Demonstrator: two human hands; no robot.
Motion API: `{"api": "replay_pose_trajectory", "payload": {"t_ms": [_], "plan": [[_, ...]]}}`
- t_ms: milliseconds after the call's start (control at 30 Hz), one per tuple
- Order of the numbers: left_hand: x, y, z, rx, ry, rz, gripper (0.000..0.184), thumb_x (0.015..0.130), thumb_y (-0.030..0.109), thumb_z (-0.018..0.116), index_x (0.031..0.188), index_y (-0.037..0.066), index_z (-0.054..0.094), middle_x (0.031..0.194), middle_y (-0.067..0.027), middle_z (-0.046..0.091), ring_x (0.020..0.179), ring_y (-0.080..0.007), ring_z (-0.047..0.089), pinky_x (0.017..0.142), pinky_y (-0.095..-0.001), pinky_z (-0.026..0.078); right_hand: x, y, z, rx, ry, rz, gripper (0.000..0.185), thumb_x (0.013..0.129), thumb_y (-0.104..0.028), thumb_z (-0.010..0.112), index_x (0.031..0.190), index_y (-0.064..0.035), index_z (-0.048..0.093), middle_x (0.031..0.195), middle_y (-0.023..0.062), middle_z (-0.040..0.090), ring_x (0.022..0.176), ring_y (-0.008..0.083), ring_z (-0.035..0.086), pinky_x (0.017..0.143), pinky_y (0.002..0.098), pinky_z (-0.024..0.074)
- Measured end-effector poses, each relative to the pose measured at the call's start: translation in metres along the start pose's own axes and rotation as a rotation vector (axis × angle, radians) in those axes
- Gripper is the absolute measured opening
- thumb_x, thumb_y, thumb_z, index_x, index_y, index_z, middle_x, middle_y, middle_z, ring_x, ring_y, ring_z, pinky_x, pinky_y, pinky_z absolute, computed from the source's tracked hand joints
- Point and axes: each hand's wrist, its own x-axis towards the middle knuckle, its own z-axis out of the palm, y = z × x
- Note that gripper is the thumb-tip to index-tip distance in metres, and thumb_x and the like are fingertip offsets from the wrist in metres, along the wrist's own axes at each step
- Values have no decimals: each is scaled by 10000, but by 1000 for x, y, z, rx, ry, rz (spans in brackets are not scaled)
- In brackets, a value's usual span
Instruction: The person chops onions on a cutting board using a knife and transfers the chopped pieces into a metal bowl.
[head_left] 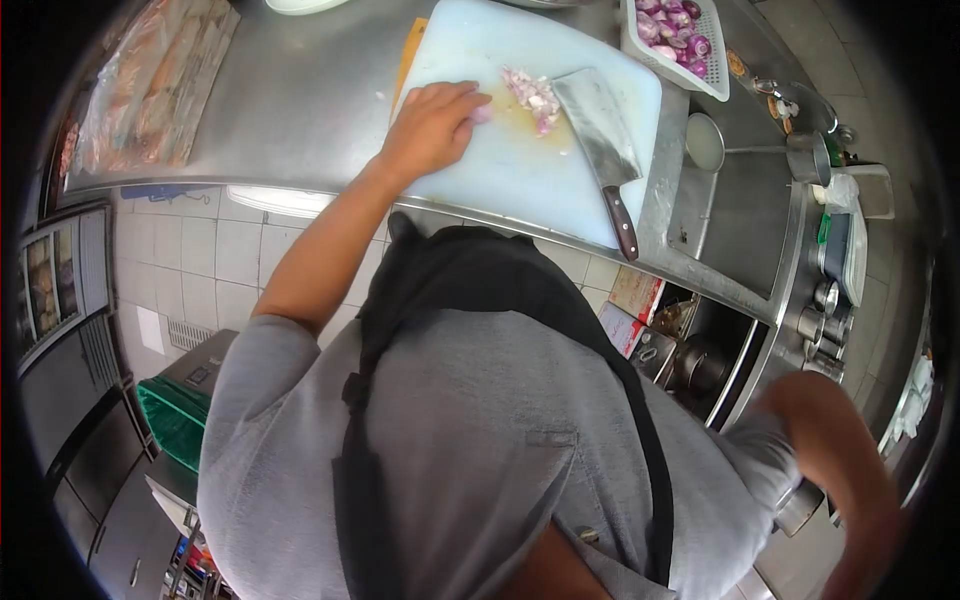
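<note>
My left hand [437, 125] rests on the left part of a white cutting board [465, 190]. Its fingers are bent and close around a pale pink shallot piece [481, 114], which shows beside the fingertips. To the right of it lies a small heap of chopped shallot [535, 100]. A cleaver [600, 120] with a dark riveted handle lies flat on the board, its handle reaching past the near right edge; no hand is on it. My right forearm is bent at the lower right, and the hand is outside the picture.
A white basket [712, 80] of peeled purple shallots [672, 32] stands beyond the board's far right corner. Right of the board is a sink [740, 220] with a long-handled ladle [706, 142]. Plastic-wrapped packages [150, 90] lie on the steel counter [290, 100] at left.
</note>
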Motion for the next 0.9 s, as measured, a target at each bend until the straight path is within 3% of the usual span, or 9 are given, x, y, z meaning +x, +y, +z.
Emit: {"api": "replay_pose_trajectory", "payload": {"t_ms": [167,500,633,700,767,800,833,867,900], "plan": [[0,2,-1,18,-18,-18,451,897,102,692,1347,143,692,1423,-73,656,1275,-285,593,1100,-431,423,-11,-23,-40,-49,-106,-324,393,893,-208,796,1236,-36,716,1072,109,740,950,237,718,850,357,567],[-1,2,1,22,86,21,399,879,105,681,1274,146,719,1339,-80,693,1226,-288,627,1018,-444,457,-4,-33,-53,-39,-157,-420,379,897,-204,776,1224,-29,699,1033,119,728,901,250,702,796,371,561],[5,-2,1,-1,46,1,450,887,89,692,1335,139,690,1412,-70,664,1287,-286,596,1077,-440,443,18,-24,-37,-5,-126,-360,373,899,-202,769,1219,-27,693,1018,122,723,882,256,696,775,376,558],[-2,1,-1,-20,15,-16,451,878,83,697,1327,128,689,1414,-74,662,1288,-292,596,1076,-441,441,23,-11,9,121,-156,-229,371,899,-201,765,1217,-25,689,1010,124,720,872,259,693,764,379,557],[-2,0,-3,-1,44,27,459,870,73,698,1327,118,686,1419,-81,660,1293,-296,595,1072,-436,442,12,-5,112,385,-330,82,368,900,-201,761,1214,-24,686,1003,126,718,862,262,690,753,382,556],[-2,1,-2,12,57,43,464,866,69,698,1327,114,684,1422,-85,659,1296,-298,595,1070,-433,443,-2,-7,160,584,-561,625,293,869,-137,847,1111,-10,745,1015,91,753,936,183,692,826,322,540],[-1,0,0,1,62,38,454,862,74,708,1314,110,686,1395,-85,669,1281,-298,600,1061,-432,445,-13,-22,209,246,-615,418,547,829,-278,886,1288,-63,680,1147,165,727,963,345,716,843,438,579],[-1,0,1,-6,62,34,445,859,78,718,1302,106,688,1367,-85,678,1266,-298,604,1051,-430,447,-58,-13,265,27,-732,395,545,926,-431,775,1328,-92,633,1253,201,678,1098,442,674,898,534,553],[-1,-1,1,-10,55,32,436,856,83,729,1290,102,690,1339,-85,687,1251,-298,609,1041,-428,449,-93,-21,306,150,-716,434,531,895,-391,799,1307,-107,621,1209,225,660,1102,463,648,907,538,539]]}}
